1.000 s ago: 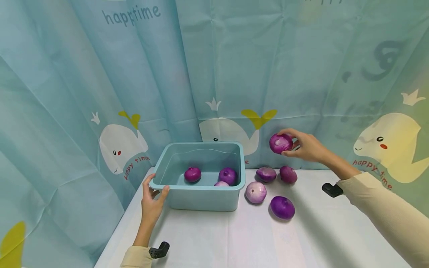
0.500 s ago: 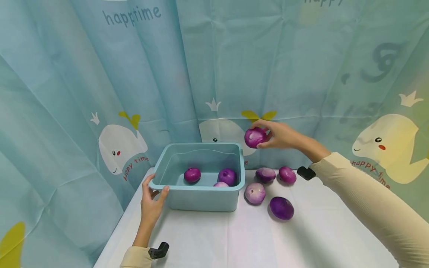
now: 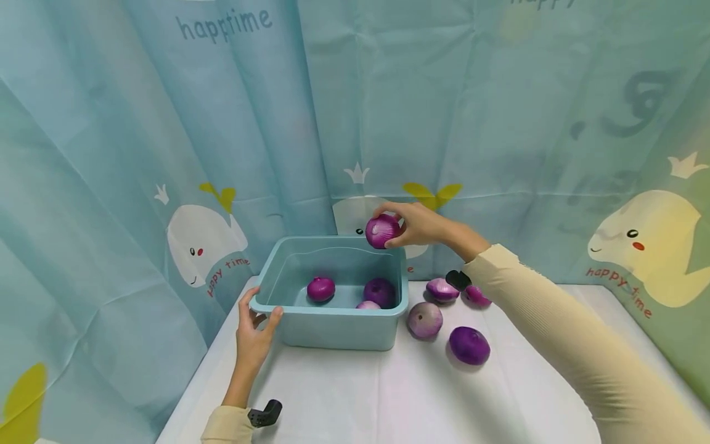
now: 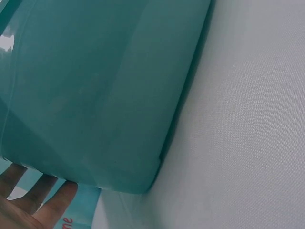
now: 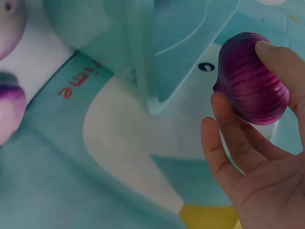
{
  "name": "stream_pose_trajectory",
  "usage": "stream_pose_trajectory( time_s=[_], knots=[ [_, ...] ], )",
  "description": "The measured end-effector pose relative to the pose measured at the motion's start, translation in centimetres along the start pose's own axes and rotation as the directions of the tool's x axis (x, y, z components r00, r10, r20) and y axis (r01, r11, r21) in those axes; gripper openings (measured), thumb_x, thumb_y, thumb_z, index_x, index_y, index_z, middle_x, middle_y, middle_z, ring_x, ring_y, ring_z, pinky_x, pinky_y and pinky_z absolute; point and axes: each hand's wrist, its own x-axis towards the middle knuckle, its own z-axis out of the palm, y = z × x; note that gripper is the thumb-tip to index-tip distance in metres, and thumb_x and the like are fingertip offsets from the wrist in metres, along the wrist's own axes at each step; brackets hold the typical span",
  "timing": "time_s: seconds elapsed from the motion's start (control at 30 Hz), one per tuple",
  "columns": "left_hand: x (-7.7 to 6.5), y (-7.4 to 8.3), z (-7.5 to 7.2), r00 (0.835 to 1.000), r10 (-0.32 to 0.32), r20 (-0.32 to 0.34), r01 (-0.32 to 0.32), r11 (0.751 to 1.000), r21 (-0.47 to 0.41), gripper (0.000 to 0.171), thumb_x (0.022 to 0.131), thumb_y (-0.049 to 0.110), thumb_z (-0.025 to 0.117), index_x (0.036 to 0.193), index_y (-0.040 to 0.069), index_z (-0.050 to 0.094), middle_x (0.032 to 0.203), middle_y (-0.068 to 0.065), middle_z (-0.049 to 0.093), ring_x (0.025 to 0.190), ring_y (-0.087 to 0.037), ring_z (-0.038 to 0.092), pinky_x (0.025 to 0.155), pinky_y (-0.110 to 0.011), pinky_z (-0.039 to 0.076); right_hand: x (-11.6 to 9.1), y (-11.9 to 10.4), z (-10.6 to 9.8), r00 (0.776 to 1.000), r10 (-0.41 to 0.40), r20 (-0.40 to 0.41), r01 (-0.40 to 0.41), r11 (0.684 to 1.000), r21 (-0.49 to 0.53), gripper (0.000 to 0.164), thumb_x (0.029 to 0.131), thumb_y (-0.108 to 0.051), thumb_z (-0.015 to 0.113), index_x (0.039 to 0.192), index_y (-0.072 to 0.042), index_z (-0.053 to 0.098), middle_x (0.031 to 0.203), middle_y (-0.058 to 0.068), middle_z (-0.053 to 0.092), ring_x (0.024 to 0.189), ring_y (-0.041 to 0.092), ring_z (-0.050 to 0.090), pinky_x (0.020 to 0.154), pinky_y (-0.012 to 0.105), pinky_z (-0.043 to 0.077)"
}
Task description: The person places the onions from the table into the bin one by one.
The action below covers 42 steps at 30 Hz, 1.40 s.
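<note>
My right hand (image 3: 418, 223) pinches a purple onion (image 3: 383, 231) between thumb and fingers, up over the back right rim of a blue plastic bin (image 3: 338, 327). In the right wrist view the thumb lies on one side of the onion (image 5: 252, 78) and fingertips on the other. My left hand (image 3: 255, 336) grips the bin's front left corner, thumb on the rim and fingers round the side. Its fingers (image 4: 57, 202) show against the bin's wall (image 4: 95, 95) in the left wrist view. Inside the bin lie a magenta onion (image 3: 320, 289), a dark purple onion (image 3: 379, 292) and a pale onion (image 3: 368, 305).
Right of the bin on the white table (image 3: 333, 394) lie a pale onion (image 3: 425, 320), a deep purple onion (image 3: 469, 345), a streaked onion (image 3: 442, 290) and a magenta onion (image 3: 478, 296) partly behind the right sleeve. A printed curtain (image 3: 388, 123) hangs behind.
My right hand has carried its onion leftward from above the loose onions to over the bin's back right rim. The left hand keeps its grip on the corner.
</note>
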Motion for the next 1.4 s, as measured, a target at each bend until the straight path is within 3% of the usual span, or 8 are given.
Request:
stream_pose_trajectory(
  time_s=[0.13,0.33,0.6,1.17,1.4],
  knots=[
    [0.0,0.0,0.1,1.0,0.002,0.001,-0.002,1.0,0.006,0.07,0.1,0.024,0.068,0.157,0.027,0.029,0.158,-0.021,0.038,0.129,-0.045,0.053,0.09,-0.041,0.053,1.3,-0.3,1.1,0.999,0.028,0.025,-0.028,1.0,-0.007,0.058,0.086,-0.012,0.084,0.137,-0.015,0.055,0.136,0.013,0.059,0.107,0.032,0.064,0.09,0.041,0.057],
    [0.1,-0.1,0.0,1.0,0.002,-0.004,-0.002,1.0,0.011,0.07,0.099,0.025,0.069,0.157,0.027,0.029,0.158,-0.019,0.038,0.129,-0.044,0.053,0.089,-0.038,0.054,3.4,-0.4,3.0,0.999,0.012,0.047,-0.011,1.0,-0.022,0.056,0.084,-0.013,0.085,0.132,-0.015,0.058,0.132,0.011,0.06,0.115,0.031,0.058,0.093,0.042,0.055],
    [0.1,-0.1,0.0,1.0,-0.001,0.0,0.001,1.0,-0.015,0.073,0.098,0.024,0.07,0.157,0.027,0.028,0.158,-0.02,0.036,0.131,-0.047,0.051,0.096,-0.063,0.048,5.2,-0.6,5.5,0.991,0.055,0.125,-0.042,0.994,-0.102,0.057,0.085,-0.019,0.085,0.134,-0.02,0.058,0.132,0.009,0.061,0.114,0.03,0.058,0.097,0.044,0.05],
    [0.2,0.1,0.1,1.0,0.002,-0.008,-0.002,1.0,-0.021,0.073,0.097,0.024,0.072,0.156,0.027,0.029,0.157,-0.022,0.038,0.129,-0.047,0.052,0.096,-0.063,0.048,6.4,-1.3,7.0,0.979,0.095,0.181,-0.081,0.993,-0.081,0.056,0.087,-0.015,0.083,0.136,-0.02,0.057,0.133,0.009,0.061,0.116,0.029,0.057,0.096,0.041,0.051],
    [0.2,0.1,0.1,1.0,-0.009,-0.005,0.009,1.0,-0.023,0.073,0.097,0.026,0.071,0.156,0.028,0.029,0.157,-0.023,0.037,0.13,-0.048,0.051,0.095,-0.064,0.048,6.4,-1.7,7.0,0.965,0.103,0.239,-0.097,0.995,-0.038,0.075,0.089,-0.018,0.083,0.154,-0.018,0.046,0.157,0.011,0.045,0.137,0.035,0.05,0.105,0.049,0.046]
  ],
)
